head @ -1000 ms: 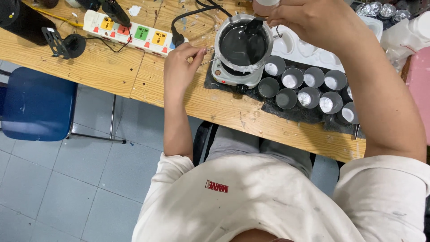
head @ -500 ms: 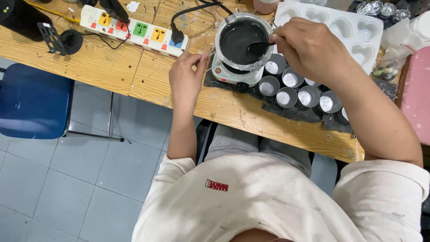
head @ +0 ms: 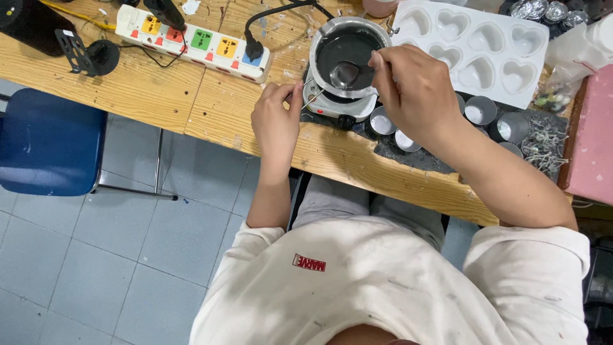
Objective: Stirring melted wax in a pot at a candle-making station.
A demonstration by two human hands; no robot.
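Pinching the handle of a metal spoon (head: 348,72), the right hand (head: 412,86) is held just right of the pot (head: 348,54), fingers closed on the handle end. The spoon's long axis runs roughly level across the view, its bowl pointing left and lying over the dark liquid inside the pot, near the pot's lower rim. The left hand (head: 276,121) is seen just left of the pot, clenched on the thin wire handle (head: 311,99) that sticks out from the pot toward the lower left. The pot is seated on a small white hot plate (head: 332,105), which rests on a dark mat (head: 408,153). Small round metal cups (head: 480,110) are gathered on that mat to the right of the pot, partly hidden beneath the right hand and wrist. A white mould with heart-shaped hollows (head: 476,54) lies right of the pot, close to its rim. A white power strip (head: 195,41) with coloured sockets lies left of the pot, a black plug seated in it. Bare wooden table (head: 159,96) is left open below the strip, up to the near edge, beyond which a blue chair (head: 51,150) stands.
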